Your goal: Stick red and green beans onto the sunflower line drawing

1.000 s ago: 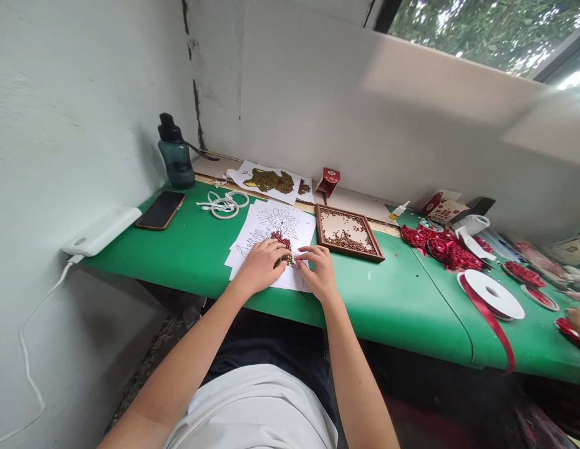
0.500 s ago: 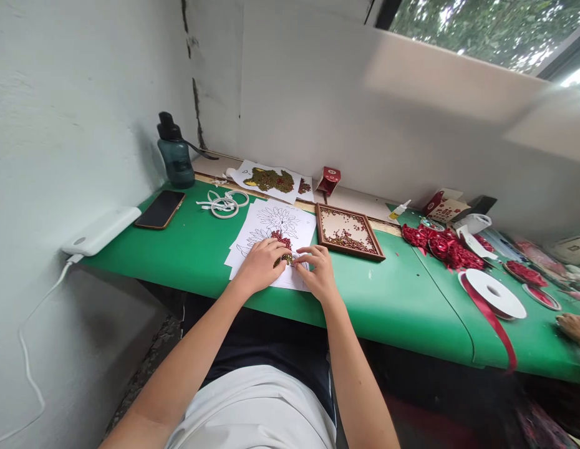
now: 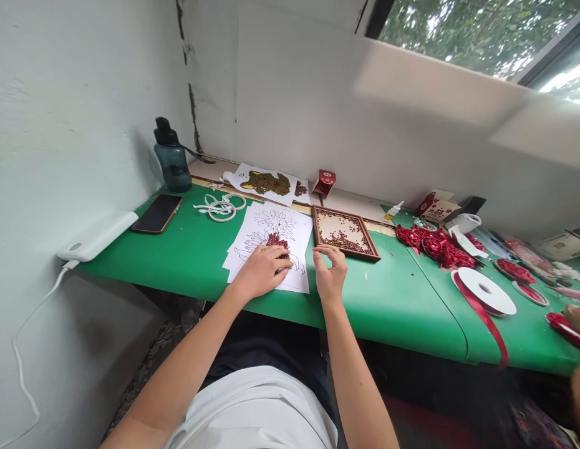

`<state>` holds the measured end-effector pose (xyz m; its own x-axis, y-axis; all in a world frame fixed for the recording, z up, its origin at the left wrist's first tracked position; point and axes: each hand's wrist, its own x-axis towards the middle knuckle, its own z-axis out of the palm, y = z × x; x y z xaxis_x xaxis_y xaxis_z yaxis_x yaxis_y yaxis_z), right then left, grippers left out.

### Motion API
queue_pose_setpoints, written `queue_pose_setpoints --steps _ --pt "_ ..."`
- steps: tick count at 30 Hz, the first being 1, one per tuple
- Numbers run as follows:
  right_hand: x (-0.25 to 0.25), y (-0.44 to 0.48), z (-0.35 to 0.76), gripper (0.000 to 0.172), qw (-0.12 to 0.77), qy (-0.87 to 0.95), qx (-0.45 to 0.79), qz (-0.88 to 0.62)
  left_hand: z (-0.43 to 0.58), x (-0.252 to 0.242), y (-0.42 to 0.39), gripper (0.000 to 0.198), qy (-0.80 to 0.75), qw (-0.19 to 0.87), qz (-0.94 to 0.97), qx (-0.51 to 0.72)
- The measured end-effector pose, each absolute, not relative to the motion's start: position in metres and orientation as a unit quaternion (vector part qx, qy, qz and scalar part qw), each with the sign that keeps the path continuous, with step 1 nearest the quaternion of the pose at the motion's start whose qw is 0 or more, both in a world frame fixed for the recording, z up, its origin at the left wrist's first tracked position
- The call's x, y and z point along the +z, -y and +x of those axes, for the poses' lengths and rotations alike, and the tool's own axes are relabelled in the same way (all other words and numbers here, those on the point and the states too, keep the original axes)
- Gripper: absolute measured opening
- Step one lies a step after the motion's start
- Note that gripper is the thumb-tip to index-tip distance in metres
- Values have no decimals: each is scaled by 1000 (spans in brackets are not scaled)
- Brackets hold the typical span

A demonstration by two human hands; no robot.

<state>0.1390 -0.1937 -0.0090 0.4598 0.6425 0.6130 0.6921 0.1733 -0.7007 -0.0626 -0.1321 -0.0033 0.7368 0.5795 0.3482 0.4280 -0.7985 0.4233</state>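
Observation:
My left hand (image 3: 262,270) lies over a sheet of paper (image 3: 294,279) with flowers drawn in line. Its fingers are stretched out and rest on the lower part of the drawing. Just beyond those fingertips a patch of small red beans (image 3: 277,239) covers part of a flower; some darker, greenish ones are mostly hidden under the hand. My right hand (image 3: 332,271) is off the paper's right edge, in front of a brown-framed tray (image 3: 375,257) with scattered small beans. Thumb and forefinger are close together in a pinch; anything between them is too small to see.
A phone (image 3: 158,214), a white power bank (image 3: 98,236), a dark bottle (image 3: 172,162) and white rings (image 3: 221,210) stand left. Behind lies a bean-covered picture (image 3: 266,183). Rightward are red ornaments (image 3: 442,249), a ribbon spool (image 3: 486,290) and another person's hand (image 3: 577,318).
My right hand has moved right, away from the paper and the left hand. My left hand stays on the sheet. At the far right, the other person's hand has shifted, with a red ornament now beside it.

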Motion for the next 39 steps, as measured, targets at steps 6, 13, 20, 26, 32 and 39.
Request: queue_pose_setpoints --steps 6,13,20,26,32,39 --pt "-9 195 140 16 556 518 -3 -650 -63 -2 133 28 -277 169 916 237" --pt "-11 195 141 15 552 521 15 -651 -63 -4 132 27 -285 166 911 247" --pt "-10 195 141 16 549 524 19 -651 -61 -7 131 30 -299 146 912 239" --pt "-11 194 141 16 542 524 18 -657 -62 -4 133 23 -309 150 901 263" --pt "-11 195 141 16 540 525 27 -658 -61 -7 132 28 -342 141 895 249" --pt "-13 194 142 17 534 528 47 -659 -55 -18 128 61 -349 120 908 199"
